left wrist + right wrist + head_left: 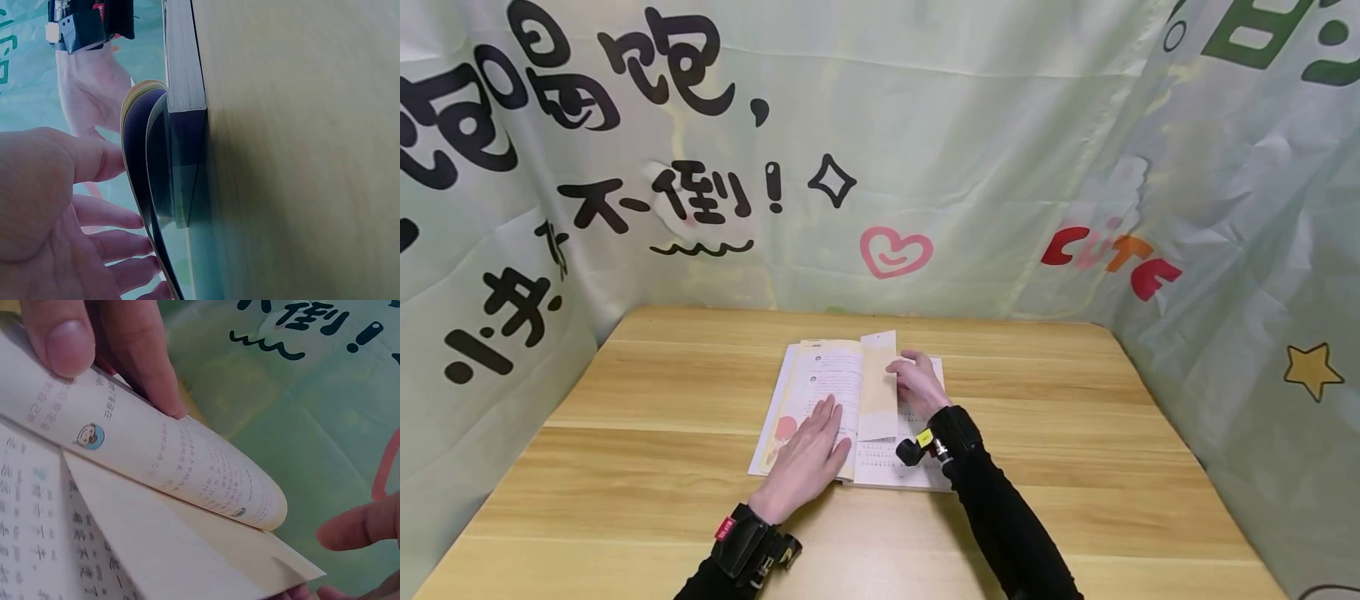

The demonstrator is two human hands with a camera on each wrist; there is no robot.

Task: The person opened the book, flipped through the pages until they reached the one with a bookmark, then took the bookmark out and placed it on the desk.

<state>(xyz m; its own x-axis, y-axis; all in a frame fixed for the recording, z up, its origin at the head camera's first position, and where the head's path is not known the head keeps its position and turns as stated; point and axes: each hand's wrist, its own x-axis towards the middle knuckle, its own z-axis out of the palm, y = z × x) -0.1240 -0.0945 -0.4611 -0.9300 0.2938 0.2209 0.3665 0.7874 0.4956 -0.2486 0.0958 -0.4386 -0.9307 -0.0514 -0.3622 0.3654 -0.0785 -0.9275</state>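
Note:
An open book lies on the table, its left pages printed with text and a pink picture. Spread over that left side is my left hand, fingers extended, thumb apart; in the left wrist view its fingertips press the bulging pages. A pale leaf stands raised near the spine, partly covering the right page. My right hand is at the leaf's right edge. In the right wrist view its thumb is clear of the leaf, while other fingertips show behind the leaf's corner.
The wooden table surrounds the book. A printed cloth hangs behind and at both sides. Black wrist devices are strapped on both wrists, and a dark cable shows at lower right.

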